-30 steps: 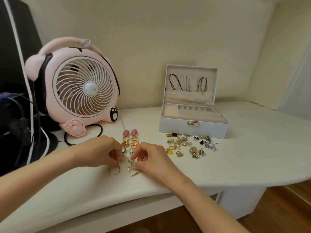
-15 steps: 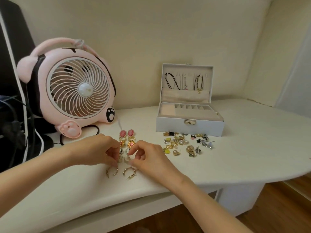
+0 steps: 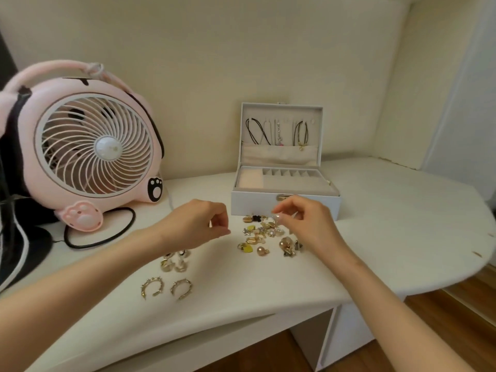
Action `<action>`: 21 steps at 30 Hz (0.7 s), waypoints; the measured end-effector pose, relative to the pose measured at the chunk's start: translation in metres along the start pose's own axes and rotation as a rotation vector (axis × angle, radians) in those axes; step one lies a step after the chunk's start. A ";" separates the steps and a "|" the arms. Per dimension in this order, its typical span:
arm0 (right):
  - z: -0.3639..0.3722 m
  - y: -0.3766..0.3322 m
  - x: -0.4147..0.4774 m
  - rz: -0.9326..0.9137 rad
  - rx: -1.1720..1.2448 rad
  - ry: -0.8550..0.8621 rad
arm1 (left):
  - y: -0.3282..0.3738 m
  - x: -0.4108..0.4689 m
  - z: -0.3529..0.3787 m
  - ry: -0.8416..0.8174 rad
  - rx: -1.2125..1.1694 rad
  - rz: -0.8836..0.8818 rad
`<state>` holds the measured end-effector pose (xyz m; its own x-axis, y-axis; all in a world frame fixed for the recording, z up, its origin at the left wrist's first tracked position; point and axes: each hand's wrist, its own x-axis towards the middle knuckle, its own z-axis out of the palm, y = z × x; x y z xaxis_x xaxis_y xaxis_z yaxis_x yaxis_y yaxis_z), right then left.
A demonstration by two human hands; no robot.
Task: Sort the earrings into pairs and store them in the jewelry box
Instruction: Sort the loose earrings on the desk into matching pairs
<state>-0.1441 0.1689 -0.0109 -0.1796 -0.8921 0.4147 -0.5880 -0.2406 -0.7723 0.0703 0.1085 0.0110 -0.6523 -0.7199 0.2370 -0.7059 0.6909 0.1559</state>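
Note:
The white jewelry box (image 3: 284, 204) stands open at the back, with necklaces hanging in its lid (image 3: 280, 130). A loose pile of mixed earrings (image 3: 264, 236) lies in front of it. My right hand (image 3: 306, 224) hovers over the pile's far edge, thumb and forefinger drawn together around a small pale glint; I cannot tell whether that is an earring. My left hand (image 3: 198, 224) hovers with fingers curled and nothing visible in them, covering the upper part of the sorted row of earrings (image 3: 175, 260). A pair of gold hoop earrings (image 3: 166, 288) lies side by side nearest me.
A pink paw-print desk fan (image 3: 88, 146) stands at the left, its black cable (image 3: 102, 237) looping over the white desk (image 3: 402, 224). Dark gear and cords sit at the far left edge. The desk's rounded front edge drops to a wooden floor.
Both hands have lifted off the gold hoops. The right hand moved right and back over the loose pile; the left rose above the sorted row. The hoops now lie as a pair.

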 end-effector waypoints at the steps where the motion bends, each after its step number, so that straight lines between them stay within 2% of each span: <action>1: -0.005 0.005 0.003 0.012 -0.001 0.011 | 0.002 0.005 0.003 -0.007 -0.010 0.003; 9: -0.025 0.025 0.009 0.069 -0.017 0.027 | 0.011 0.026 0.019 -0.048 -0.037 -0.001; 11: -0.027 0.030 0.007 0.074 -0.043 -0.023 | 0.011 0.026 0.020 -0.061 -0.046 -0.001; 16: -0.026 0.032 -0.008 0.004 -0.138 -0.287 | 0.013 0.018 0.020 -0.105 -0.046 0.037; 21: -0.017 0.035 -0.011 -0.013 -0.251 -0.319 | 0.018 0.013 0.026 -0.131 -0.064 0.031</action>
<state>-0.1758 0.1770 -0.0343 0.0596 -0.9729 0.2236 -0.7700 -0.1873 -0.6099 0.0419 0.1100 -0.0085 -0.7071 -0.6975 0.1160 -0.6685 0.7129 0.2118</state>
